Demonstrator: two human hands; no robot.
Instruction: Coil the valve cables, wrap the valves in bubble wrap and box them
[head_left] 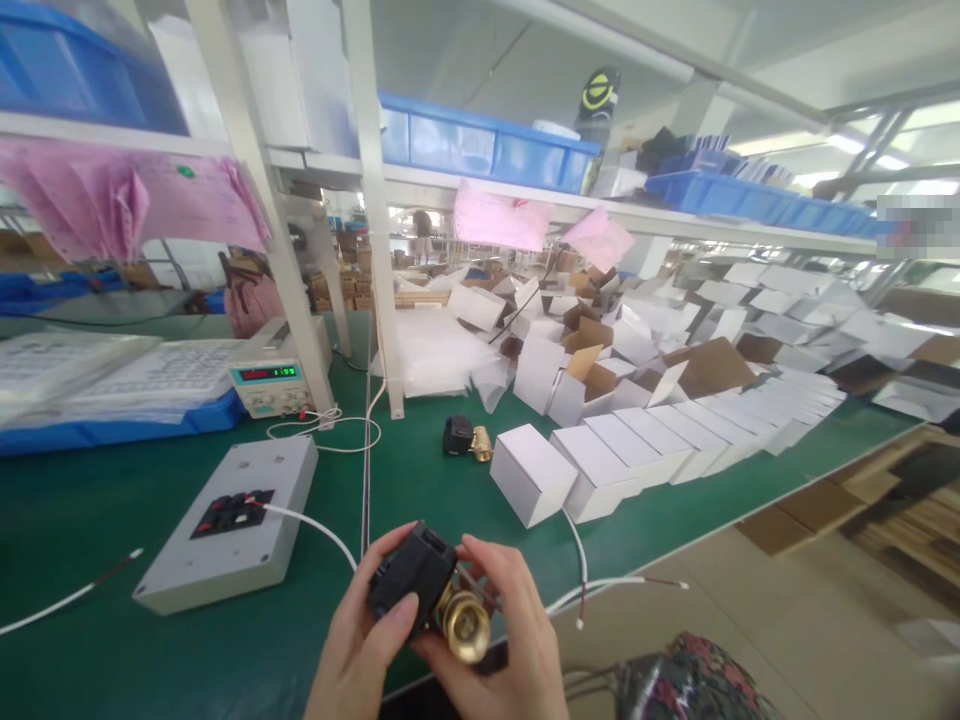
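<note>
- Closest to me, at the near edge of the green bench, both hands grip one motorised valve.
- The valve has a black plastic actuator box on top and a polished brass body below. One round brass port faces the camera.
- The left hand is closed on the black housing, with its thumb pressed across the front.
- The right hand is curled around the brass side, fingers over the top.
- A white cable trails from beside the hands to the right, ending in bare red leads.
- Left of the hands lies a flat grey test box with a black and red terminal block.
- Further in, a second valve of the same kind lies on the bench by itself.
- Just right of it stands a closed white carton, first in a row of cartons running right and away.
- Far left sits a bench power supply showing green digits.
- Behind is a heap of open boxes.
- Above them, blue bins sit on a shelf hung with pink papers.
</note>
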